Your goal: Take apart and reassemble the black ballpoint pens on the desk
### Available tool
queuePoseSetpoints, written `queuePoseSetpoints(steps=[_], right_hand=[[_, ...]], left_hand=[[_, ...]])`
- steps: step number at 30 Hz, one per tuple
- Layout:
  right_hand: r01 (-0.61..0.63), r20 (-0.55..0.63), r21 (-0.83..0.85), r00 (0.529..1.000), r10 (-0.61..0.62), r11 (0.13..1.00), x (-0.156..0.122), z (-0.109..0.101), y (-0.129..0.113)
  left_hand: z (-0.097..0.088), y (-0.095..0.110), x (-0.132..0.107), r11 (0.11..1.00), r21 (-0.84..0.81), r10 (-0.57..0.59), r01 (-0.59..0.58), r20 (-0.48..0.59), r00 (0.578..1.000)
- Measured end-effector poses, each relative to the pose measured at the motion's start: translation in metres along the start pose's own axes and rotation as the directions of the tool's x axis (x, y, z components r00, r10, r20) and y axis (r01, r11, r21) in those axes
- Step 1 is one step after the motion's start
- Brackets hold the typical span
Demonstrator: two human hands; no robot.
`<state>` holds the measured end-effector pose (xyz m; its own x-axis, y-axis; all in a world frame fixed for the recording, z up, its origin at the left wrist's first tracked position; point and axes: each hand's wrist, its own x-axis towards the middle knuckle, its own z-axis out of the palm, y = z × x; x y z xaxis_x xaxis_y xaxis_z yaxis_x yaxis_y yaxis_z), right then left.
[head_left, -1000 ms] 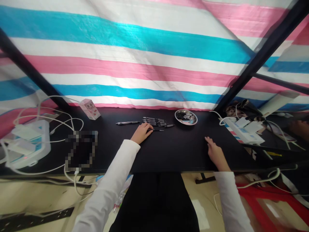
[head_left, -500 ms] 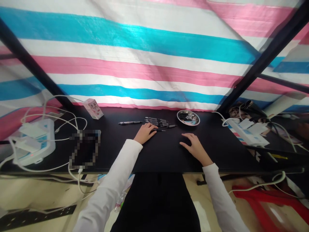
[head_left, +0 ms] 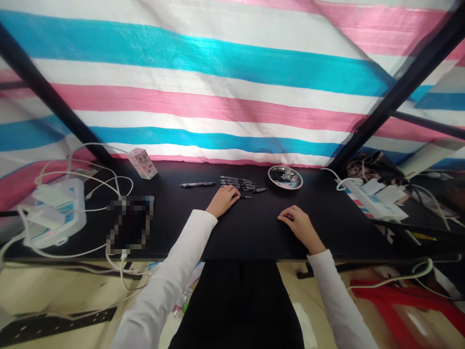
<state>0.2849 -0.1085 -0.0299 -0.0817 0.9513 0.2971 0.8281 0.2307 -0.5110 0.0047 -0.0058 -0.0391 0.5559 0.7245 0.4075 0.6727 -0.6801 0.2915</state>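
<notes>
My left hand [head_left: 223,200] rests on the black table, its fingers closed over a thin dark pen [head_left: 246,197] whose tip points right. Most of that pen is hidden under the fingers. Just beyond lies a bunch of black and clear pens [head_left: 238,183], side by side. A short dark pen piece [head_left: 260,190] lies at their right end. My right hand [head_left: 298,223] is over the table further right, thumb and fingers curled into a pinch; whatever may be between them is hidden. A round metal bowl [head_left: 301,180] holding dark pen parts stands beyond it.
One pen [head_left: 198,184] lies apart on the left. A pink and white box [head_left: 143,164], a blurred-out device [head_left: 131,223] and a power strip [head_left: 74,213] with cables occupy the left side. Another power strip [head_left: 385,206] stands at the right, near the metal frame.
My right hand has drawn its spread fingers together into a pinch and shifted slightly nearer to me. My left hand stays on the pen.
</notes>
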Motion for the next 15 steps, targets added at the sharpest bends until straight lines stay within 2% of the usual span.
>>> queuePoseSetpoints(steps=[5, 9, 15], right_hand=[[0.047, 0.031, -0.008, 0.998, -0.047, 0.999, 0.006, 0.001, -0.001], [0.037, -0.007, 0.057, 0.999, -0.037, 0.998, 0.0, -0.002, 0.004], [0.013, -0.005, 0.072, 1.0, -0.013, 0.997, -0.009, -0.006, 0.011]], left_hand=[[0.0, 0.0, 0.0, 0.999, -0.029, 0.013, -0.014, -0.011, 1.0], [0.0, -0.001, 0.0, 0.998, -0.055, 0.016, -0.018, -0.031, 0.999], [-0.003, -0.001, -0.001, 0.995, -0.094, 0.02, -0.031, -0.115, 0.993]])
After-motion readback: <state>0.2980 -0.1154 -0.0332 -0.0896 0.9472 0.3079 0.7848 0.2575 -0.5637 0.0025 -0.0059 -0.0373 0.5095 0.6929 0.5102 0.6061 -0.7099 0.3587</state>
